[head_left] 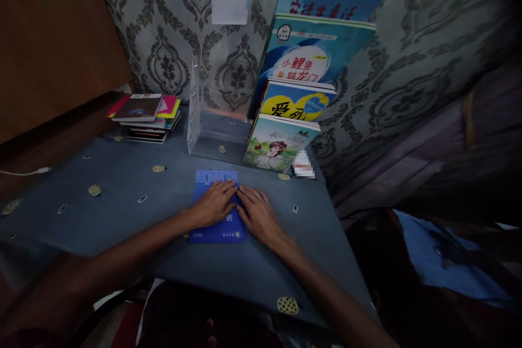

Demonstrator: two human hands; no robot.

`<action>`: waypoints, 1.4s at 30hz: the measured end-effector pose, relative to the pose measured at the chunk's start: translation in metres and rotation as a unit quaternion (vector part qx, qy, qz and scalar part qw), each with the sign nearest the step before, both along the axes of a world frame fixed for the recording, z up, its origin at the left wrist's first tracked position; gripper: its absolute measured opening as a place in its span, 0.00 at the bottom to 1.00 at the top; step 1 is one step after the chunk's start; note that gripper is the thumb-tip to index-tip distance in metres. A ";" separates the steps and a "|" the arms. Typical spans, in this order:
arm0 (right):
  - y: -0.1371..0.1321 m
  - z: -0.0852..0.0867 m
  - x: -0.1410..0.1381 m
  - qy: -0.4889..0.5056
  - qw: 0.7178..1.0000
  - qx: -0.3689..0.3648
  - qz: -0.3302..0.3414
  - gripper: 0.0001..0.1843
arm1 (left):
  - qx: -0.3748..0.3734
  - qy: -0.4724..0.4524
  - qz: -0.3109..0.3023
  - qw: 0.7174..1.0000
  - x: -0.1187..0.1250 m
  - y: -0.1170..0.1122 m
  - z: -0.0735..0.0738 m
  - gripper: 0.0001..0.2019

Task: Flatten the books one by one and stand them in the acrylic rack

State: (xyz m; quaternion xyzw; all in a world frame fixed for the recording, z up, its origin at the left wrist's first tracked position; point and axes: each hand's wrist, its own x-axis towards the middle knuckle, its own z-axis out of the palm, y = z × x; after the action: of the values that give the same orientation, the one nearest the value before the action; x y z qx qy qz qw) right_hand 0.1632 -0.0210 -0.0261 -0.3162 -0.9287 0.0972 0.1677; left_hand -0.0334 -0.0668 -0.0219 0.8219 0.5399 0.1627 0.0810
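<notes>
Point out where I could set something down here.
Bare cloth lies left of the blue booklet, before the book stack; more runs between the right hand and the table's right edge. Crowded: the booklet, under both hands; the back, with transparent rack and standing books.

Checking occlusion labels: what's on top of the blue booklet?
The left hand lies across the middle of the blue booklet, the right hand over its right edge. Its far and near ends show; the cover beneath the hands is hidden.
</notes>
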 end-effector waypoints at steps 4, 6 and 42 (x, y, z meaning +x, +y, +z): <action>0.010 0.007 -0.017 0.003 1.000 0.003 0.005 0.21 | 0.007 0.016 0.029 0.999 -0.006 0.001 0.003 0.23; 0.016 0.009 -0.034 0.006 1.000 0.000 0.015 0.21 | 0.010 0.037 0.068 0.997 -0.012 0.000 0.004 0.24; 0.019 0.006 -0.030 -0.054 0.997 -0.008 -0.055 0.26 | 0.051 0.126 0.123 0.983 0.004 0.000 0.010 0.23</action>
State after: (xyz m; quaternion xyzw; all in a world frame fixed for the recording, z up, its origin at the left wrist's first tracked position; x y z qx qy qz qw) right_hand 0.1334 -0.0022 -0.0204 -0.3733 -0.9166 0.0784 0.1196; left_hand -0.0290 -0.0664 -0.0123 0.7665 0.6333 0.0941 -0.0503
